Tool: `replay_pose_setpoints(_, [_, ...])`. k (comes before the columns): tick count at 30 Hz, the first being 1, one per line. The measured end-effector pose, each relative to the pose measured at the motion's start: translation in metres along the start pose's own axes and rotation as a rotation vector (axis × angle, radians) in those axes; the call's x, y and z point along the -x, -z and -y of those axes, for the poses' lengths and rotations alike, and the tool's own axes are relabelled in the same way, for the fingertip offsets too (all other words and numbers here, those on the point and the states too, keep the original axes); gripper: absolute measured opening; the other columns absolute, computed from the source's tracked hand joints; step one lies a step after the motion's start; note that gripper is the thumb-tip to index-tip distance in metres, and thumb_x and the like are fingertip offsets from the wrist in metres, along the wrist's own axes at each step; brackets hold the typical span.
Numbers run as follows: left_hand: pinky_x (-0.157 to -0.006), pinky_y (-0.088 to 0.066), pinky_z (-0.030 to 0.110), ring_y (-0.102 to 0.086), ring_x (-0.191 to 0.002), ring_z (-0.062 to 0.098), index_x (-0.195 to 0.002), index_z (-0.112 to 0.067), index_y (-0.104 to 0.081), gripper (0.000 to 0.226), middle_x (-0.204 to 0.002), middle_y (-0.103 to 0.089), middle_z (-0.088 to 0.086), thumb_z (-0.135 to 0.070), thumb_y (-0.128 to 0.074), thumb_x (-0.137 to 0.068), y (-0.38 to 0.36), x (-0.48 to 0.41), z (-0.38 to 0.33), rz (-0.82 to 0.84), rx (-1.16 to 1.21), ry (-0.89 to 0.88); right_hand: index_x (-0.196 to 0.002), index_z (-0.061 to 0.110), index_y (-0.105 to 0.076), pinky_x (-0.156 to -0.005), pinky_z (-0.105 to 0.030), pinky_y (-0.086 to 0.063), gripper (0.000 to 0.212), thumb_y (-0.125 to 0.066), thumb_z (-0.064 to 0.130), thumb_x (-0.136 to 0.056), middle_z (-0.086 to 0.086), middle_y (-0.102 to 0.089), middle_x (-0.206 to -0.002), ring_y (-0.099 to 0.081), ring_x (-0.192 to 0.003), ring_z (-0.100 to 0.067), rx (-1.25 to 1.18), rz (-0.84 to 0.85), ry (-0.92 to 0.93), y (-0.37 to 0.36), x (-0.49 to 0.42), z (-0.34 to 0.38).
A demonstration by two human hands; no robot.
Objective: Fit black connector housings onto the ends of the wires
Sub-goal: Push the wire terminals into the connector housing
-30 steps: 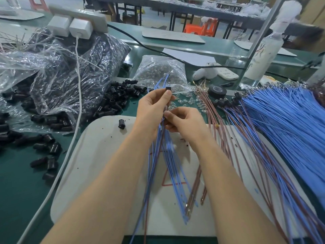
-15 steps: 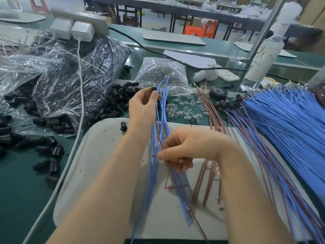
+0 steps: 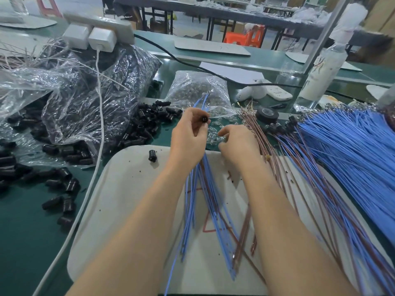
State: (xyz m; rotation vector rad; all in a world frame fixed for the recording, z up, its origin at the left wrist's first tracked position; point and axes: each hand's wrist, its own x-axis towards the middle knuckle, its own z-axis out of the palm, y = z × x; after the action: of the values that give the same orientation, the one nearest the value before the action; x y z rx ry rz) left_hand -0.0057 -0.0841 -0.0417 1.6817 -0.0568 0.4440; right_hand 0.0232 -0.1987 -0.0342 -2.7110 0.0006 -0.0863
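Observation:
My left hand (image 3: 188, 135) pinches a black connector housing (image 3: 203, 119) between thumb and fingertips, its two-hole face turned toward me. The same hand grips a bundle of blue wires (image 3: 205, 201); their tips stick up past the fingers and the rest trails down over the white board (image 3: 128, 199). My right hand (image 3: 237, 143) sits just to the right, knuckles up, fingers curled down over small clear parts (image 3: 214, 136) on the green mat. Its fingertips are hidden, and whether it holds anything is unclear. A few brown wires (image 3: 243, 238) lie on the board.
A heap of black housings (image 3: 147, 122) spills from plastic bags (image 3: 89, 99) at left, and one housing (image 3: 152, 155) lies on the board. A bag of clear parts (image 3: 198, 88) sits behind the hands. Blue wires (image 3: 352, 150), brown wires (image 3: 265, 137), a tape roll (image 3: 267, 114) and a bottle (image 3: 320, 75) are at right. A white cable (image 3: 97, 146) crosses left.
My right hand left the wires on the board and moved up to the clear parts beside my left hand. My left hand turned the housing toward me.

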Motion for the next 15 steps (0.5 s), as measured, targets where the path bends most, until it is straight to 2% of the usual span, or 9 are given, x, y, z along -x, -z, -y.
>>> replay_pose_setpoints(4, [-0.091,-0.048,0.021,-0.063,-0.095,0.01,-0.104,-0.008,-0.058,0.023,-0.099,-0.066,0.003,0.006,-0.048,-0.089,-0.002,0.001,0.001,0.016,0.012,-0.014,-0.113,0.024,-0.064,-0.091,-0.032,-0.042,0.025,-0.06,0.02,-0.089,-0.007,-0.055,-0.119,-0.051,-0.113,-0.028,0.059,-0.038,0.036,-0.006,0.0,0.002])
replay_pose_setpoints(9, [-0.095,-0.048,0.025,-0.064,-0.098,0.012,-0.101,-0.01,-0.058,0.032,-0.103,-0.068,0.004,0.012,-0.042,-0.085,-0.002,0.002,0.0,0.019,0.031,-0.012,-0.109,0.019,-0.066,-0.091,-0.034,-0.04,0.02,-0.055,0.025,-0.094,-0.009,-0.055,-0.117,-0.05,-0.112,-0.029,0.0,-0.1,0.069,-0.01,0.001,0.001])
replay_pose_setpoints(12, [-0.094,-0.048,0.024,-0.064,-0.097,0.011,-0.101,-0.011,-0.059,0.031,-0.103,-0.068,0.003,0.012,-0.043,-0.086,-0.002,0.002,-0.001,0.019,0.035,-0.01,-0.1,0.013,-0.067,-0.081,-0.029,-0.04,0.018,-0.053,0.019,-0.091,-0.008,-0.064,-0.106,-0.056,-0.097,-0.023,-0.191,-0.181,0.064,-0.002,0.001,-0.002])
replay_pose_setpoints(15, [-0.091,-0.048,0.021,-0.063,-0.094,0.008,-0.101,-0.01,-0.061,0.027,-0.099,-0.067,-0.001,0.008,-0.045,-0.089,-0.001,0.002,-0.001,0.043,0.011,-0.013,-0.084,0.015,-0.065,-0.068,-0.026,-0.047,0.013,-0.053,0.013,-0.087,0.001,-0.07,-0.079,-0.06,-0.07,-0.01,-0.625,-0.173,0.021,0.013,0.005,-0.005])
